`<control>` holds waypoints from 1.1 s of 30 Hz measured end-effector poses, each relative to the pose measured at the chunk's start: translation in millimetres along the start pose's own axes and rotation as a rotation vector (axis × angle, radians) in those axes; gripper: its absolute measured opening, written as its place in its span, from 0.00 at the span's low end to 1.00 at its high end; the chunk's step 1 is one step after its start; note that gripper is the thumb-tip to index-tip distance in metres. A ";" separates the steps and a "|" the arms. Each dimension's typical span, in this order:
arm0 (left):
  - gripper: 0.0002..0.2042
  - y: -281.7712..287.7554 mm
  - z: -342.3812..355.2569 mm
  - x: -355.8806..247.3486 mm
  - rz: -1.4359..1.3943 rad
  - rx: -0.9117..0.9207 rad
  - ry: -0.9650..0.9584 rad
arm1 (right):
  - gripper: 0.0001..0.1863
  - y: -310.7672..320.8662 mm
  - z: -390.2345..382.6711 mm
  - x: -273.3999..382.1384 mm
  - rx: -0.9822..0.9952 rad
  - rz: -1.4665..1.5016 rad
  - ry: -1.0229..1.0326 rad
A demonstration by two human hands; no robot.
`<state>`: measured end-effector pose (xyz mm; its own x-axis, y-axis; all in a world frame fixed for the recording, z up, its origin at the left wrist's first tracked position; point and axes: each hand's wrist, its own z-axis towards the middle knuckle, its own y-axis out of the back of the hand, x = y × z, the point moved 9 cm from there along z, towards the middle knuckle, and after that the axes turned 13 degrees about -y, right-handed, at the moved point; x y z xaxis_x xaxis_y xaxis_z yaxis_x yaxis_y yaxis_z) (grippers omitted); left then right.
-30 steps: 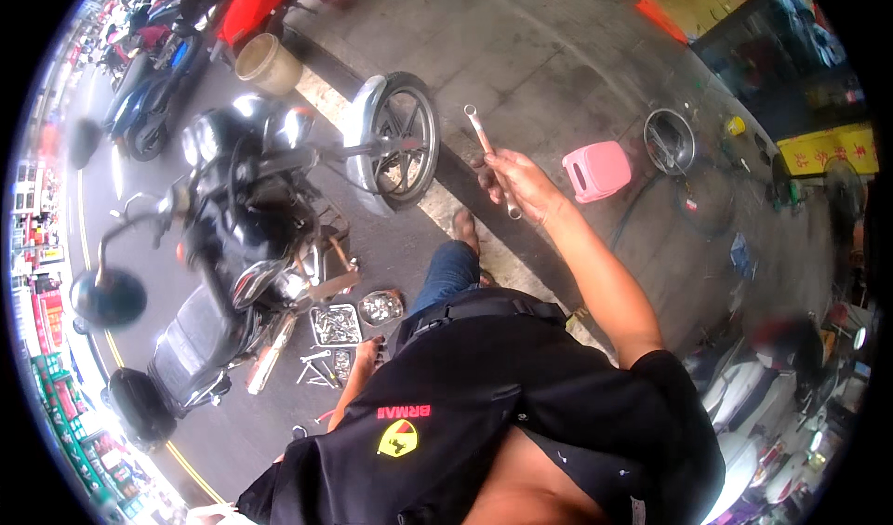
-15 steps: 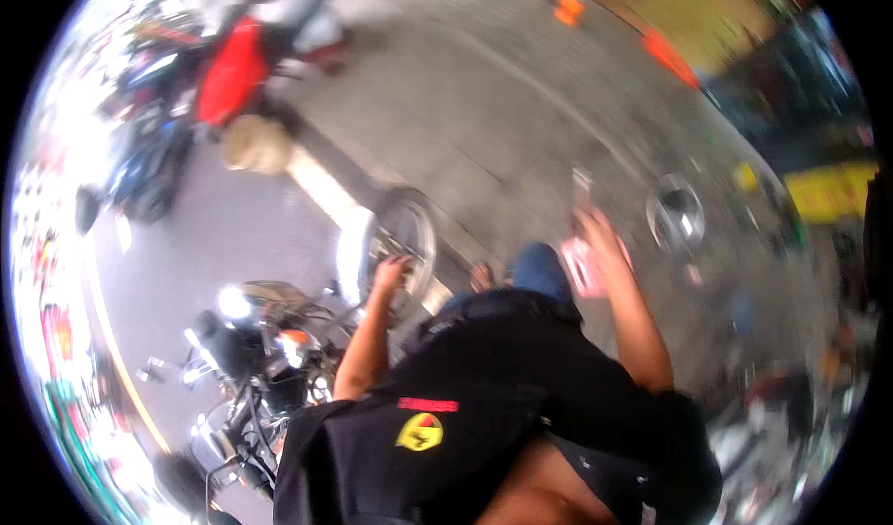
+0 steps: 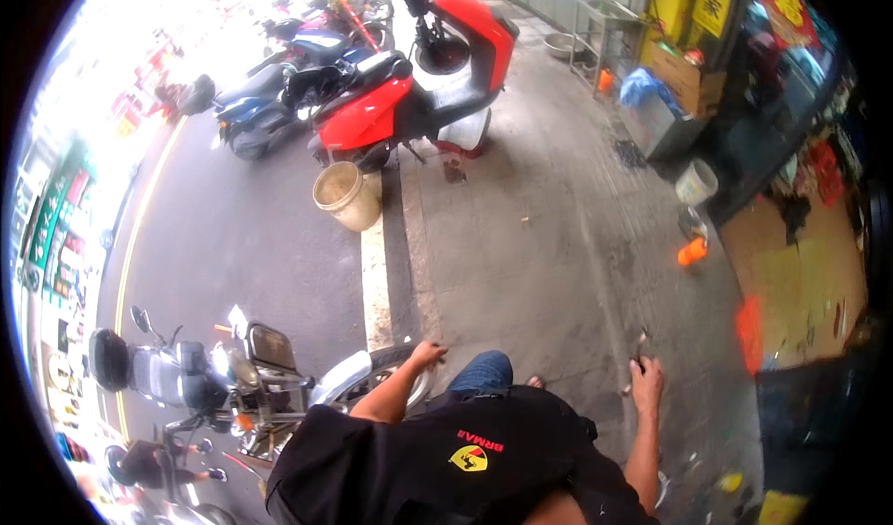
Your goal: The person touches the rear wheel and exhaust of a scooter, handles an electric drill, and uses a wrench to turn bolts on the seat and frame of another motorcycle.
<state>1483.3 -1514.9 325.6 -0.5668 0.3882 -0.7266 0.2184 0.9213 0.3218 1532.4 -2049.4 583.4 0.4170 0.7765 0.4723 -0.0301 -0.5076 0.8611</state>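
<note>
Two hands show in the head view, both reaching forward from a person in a black shirt point(image 3: 446, 460) at the lower edge. The left hand point(image 3: 426, 353) rests on the top of a motorcycle front wheel point(image 3: 391, 376), fingers curled over the tyre; how tightly it grips cannot be told. The wheel belongs to a dark motorcycle point(image 3: 214, 372) lying to the left of the person, with its mirror and headlamp pointing toward the road. The right hand point(image 3: 645, 373) is well apart from the wheel, off to its right over the concrete pavement point(image 3: 539, 246), and is closed around a slim metal tool point(image 3: 638, 350) whose end sticks up past the fingers; the tool's kind is too blurred to tell. A blue-jeaned knee point(image 3: 484, 372) and bare toes sit between the wheel and the right hand.

Beyond the wheel, farther along the white kerb line point(image 3: 374, 274), stands a tan bucket point(image 3: 346, 195), and just behind it a red scooter point(image 3: 409, 88) with a dark blue scooter point(image 3: 260, 97) beside it. Far right of the wheel, along the shopfront, are a white pail point(image 3: 696, 183), a small orange object point(image 3: 691, 251) and a metal cabinet with a blue bag point(image 3: 651, 97) on top.
</note>
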 end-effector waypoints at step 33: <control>0.18 113.5 612.3 -508.5 -0.131 -0.273 0.220 | 0.11 -141.3 912.1 207.8 0.628 0.759 -0.605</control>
<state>2282.7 -1593.3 359.9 -0.7397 0.2260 -0.6338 -0.0699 0.9110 0.4064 2451.9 -2156.8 388.1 0.8569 -0.0275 0.5147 -0.0733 -0.9949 0.0689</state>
